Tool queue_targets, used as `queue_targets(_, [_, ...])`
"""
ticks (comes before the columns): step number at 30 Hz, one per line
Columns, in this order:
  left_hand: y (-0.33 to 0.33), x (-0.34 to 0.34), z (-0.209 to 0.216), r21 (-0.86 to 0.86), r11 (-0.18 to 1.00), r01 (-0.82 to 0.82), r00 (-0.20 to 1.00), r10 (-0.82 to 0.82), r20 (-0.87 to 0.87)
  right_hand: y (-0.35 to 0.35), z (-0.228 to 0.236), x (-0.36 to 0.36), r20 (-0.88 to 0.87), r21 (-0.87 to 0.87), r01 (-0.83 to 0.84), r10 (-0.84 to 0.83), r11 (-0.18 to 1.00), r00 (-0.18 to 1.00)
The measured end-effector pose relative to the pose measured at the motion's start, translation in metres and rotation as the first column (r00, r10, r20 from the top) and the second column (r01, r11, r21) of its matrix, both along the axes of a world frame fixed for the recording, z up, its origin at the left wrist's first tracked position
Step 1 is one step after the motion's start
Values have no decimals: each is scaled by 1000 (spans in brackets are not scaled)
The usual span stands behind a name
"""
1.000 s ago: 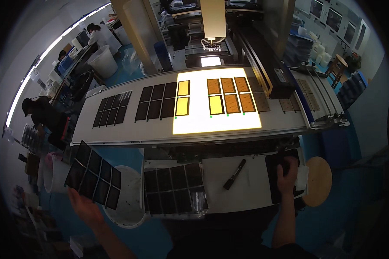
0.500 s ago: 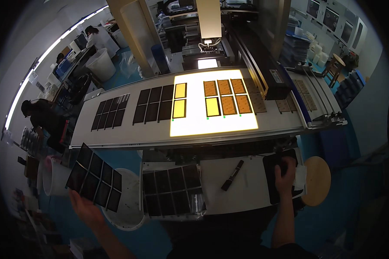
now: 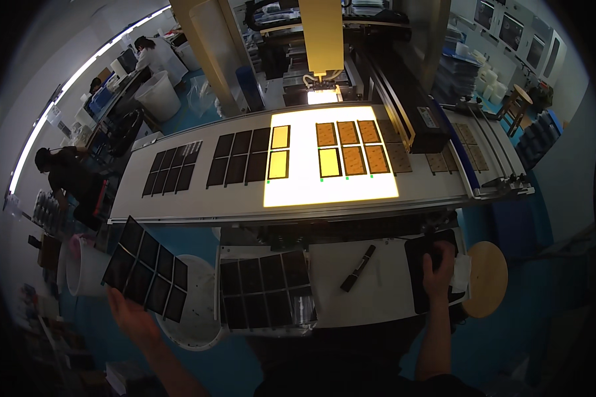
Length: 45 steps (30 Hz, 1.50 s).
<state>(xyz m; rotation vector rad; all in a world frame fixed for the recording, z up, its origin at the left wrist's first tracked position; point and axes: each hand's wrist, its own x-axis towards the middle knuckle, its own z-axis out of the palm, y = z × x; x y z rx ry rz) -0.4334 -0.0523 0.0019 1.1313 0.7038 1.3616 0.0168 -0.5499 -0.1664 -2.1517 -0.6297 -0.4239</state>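
Observation:
My left hand (image 3: 132, 319) grips the lower edge of a sheet of dark rectangular panels (image 3: 146, 271), held tilted above a white round bin. Thin pale gaps part the panels. My right hand (image 3: 438, 272) lies on a black mouse pad (image 3: 420, 284) at the right end of the near shelf, its fingers curled over a dark computer mouse mostly hidden under them. A similar dark panel sheet (image 3: 265, 288) lies flat on the shelf's left part. Between it and the pad lies a black marker pen (image 3: 358, 268).
Beyond the shelf stretches a long white table (image 3: 198, 206) bearing panel sheets, some lit by a bright projected rectangle (image 3: 298, 192). A dark gantry beam (image 3: 410, 106) crosses its right part. The white bin (image 3: 202, 334) stands lower left, a round wooden stool (image 3: 487, 278) right. People work at far left.
The machine head above the table's far side looks lower and now yellow instead of pale. The view has shifted slightly; both my hands keep their grips.

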Motion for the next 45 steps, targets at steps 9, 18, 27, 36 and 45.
queue_targets(9, [-3, 1, 0, -23, 994, -104, 994, 104, -21, 1, 1, 0, -10, 23, -2, 3, 1000, 1000])
queue_targets(18, [-1, -4, -2, -2, 999, 35, 999, -35, -10, 0, 0, 0, 6, -21, 10, -10, 1000, 1000])
queue_targets(27, [-2, -2, 2, -56, 996, -71, 997, 73, 29, -1, 1, 0, -45, 8, 4, -3, 1000, 999])
queue_targets(36, [18, -13, 10, -6, 992, -124, 989, 123, -80, 0, 0, -1, -32, -16, 5, -6, 1000, 999])
queue_targets(45, [148, -43, 47, 288, 825, -486, 760, 562, -327, -7, -19, 6, -110, -93, -20, 10, 995, 994])
